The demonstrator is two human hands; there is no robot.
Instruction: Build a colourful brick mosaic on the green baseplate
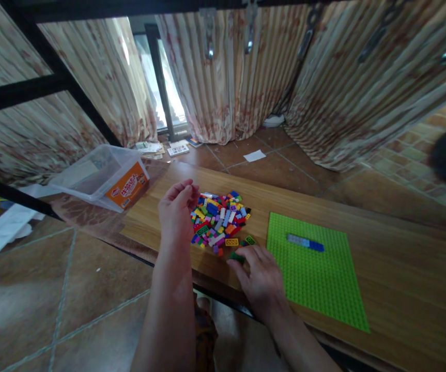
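A heap of mixed coloured toy bricks lies on the wooden tabletop. At the heap's left edge is my left hand, its fingers curled together; whatever may be between them is hidden. My right hand is at the near right side of the heap, thumb and fingers closed around a dark green brick. A yellow-orange brick and another green brick lie just beyond those fingers. To the right is a bright green baseplate, with a row of grey, light blue and dark blue bricks on it.
A clear plastic bin with an orange label stands at the table's left end. Black metal bars cross the left side and top. Curtains hang behind; papers lie on the tiled floor. A dark shape is at far right.
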